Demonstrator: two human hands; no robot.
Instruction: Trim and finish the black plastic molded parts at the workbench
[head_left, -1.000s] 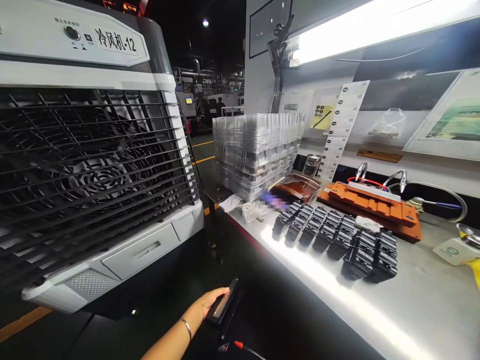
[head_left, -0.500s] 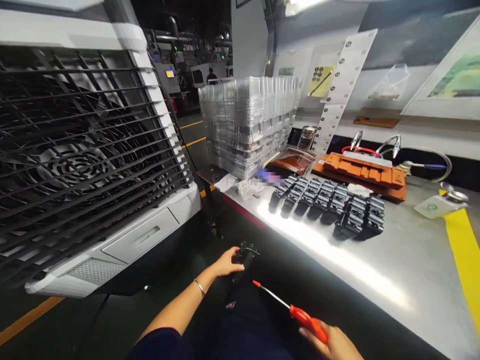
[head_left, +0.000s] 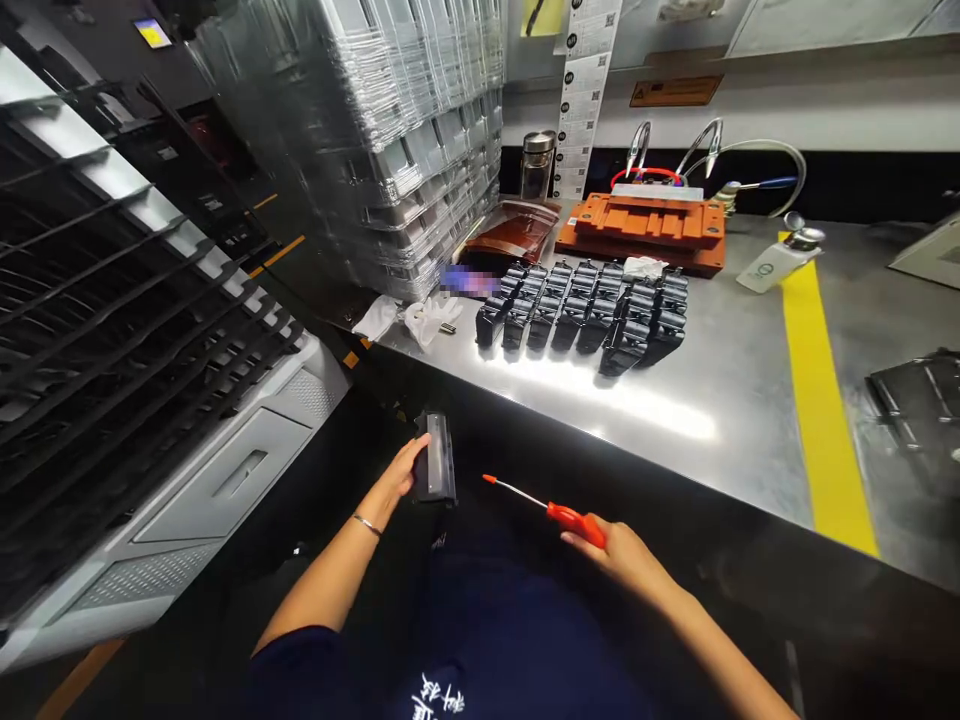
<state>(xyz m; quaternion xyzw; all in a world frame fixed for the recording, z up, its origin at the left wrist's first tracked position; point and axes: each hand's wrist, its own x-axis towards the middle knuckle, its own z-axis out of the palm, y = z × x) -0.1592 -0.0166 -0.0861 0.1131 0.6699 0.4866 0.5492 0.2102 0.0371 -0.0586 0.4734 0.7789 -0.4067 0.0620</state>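
Observation:
A long black plastic part [head_left: 436,458] with a smooth glossy face is gripped in my left hand [head_left: 405,466], its thumb lying against one side. My right hand [head_left: 611,548] wraps round the orange handle of a screwdriver-like tool [head_left: 574,522], whose thin pale shaft ends in an orange tip. That tip points toward the black part but stays apart from it. Both hands are in front of the bench edge, above my lap. On the bench, several similar black parts [head_left: 555,305] stand side by side in a row.
Behind the row sits an orange fixture [head_left: 649,225] on the steel bench [head_left: 739,400]. Wrapped clear trays [head_left: 420,170] are stacked at the left, near a glass bottle [head_left: 537,165]. A fan cooler [head_left: 225,470] stands left. Yellow tape [head_left: 821,420] crosses the bench; more dark parts [head_left: 919,395] lie right.
The black part has turned in my left hand and now shows its smooth face. My right hand has come further into view with the tool. The view has swung right.

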